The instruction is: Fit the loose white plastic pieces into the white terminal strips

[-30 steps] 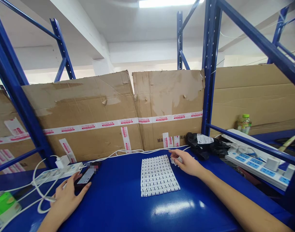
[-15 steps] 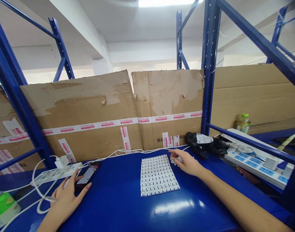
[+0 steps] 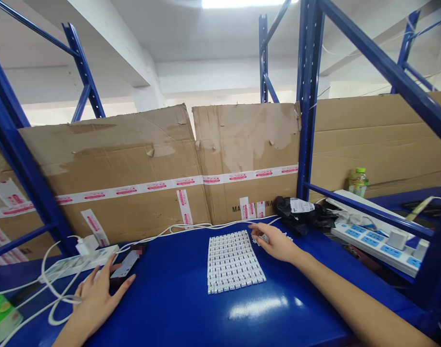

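Note:
My left hand [image 3: 97, 295] rests at the left with its fingers spread, holding nothing. Its fingertips are beside a phone [image 3: 125, 264] lying on the blue table [image 3: 162, 299]. In the middle lies a flat sheet of small white plastic pieces [image 3: 235, 262], set side by side in rows. My right hand [image 3: 276, 242] is just past the sheet's far right corner. Its fingers are loosely curled, with a gap between thumb and forefinger. Small loose white pieces [image 3: 286, 235] lie around and under that hand, partly hidden by it.
A white power strip [image 3: 79, 260] with looping white cables stands at the left, near a green can [image 3: 2, 313]. Cardboard sheets [image 3: 134, 154] close off the back. A black plastic bag [image 3: 305, 217], another power strip [image 3: 375, 243] and blue rack posts [image 3: 307, 106] are at the right.
The whole view has shifted slightly, so things appear a little further left. The fingers of my right hand have moved slightly; my left hand looks unchanged beside the phone.

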The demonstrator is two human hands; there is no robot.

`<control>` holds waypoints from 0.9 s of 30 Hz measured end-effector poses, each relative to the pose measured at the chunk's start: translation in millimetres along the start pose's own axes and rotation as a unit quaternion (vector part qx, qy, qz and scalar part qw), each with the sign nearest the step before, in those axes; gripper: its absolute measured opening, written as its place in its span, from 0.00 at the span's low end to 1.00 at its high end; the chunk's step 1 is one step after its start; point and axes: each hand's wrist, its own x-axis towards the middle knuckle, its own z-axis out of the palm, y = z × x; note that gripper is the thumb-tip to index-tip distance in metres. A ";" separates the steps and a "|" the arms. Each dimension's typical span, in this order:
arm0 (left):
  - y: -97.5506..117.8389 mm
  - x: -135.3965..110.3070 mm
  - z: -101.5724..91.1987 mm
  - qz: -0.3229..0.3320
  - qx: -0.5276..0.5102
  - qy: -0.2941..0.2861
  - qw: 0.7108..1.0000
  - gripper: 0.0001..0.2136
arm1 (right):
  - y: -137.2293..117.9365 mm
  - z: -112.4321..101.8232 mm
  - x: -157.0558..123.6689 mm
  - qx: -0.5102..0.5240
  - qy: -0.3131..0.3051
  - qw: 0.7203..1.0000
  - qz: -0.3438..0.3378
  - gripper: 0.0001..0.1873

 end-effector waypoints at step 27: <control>-14.3 4.7 -1.0 0.006 -0.015 -0.001 1.000 0.44 | 23.8 -24.9 0.1 -0.044 0.088 0.995 0.022 0.16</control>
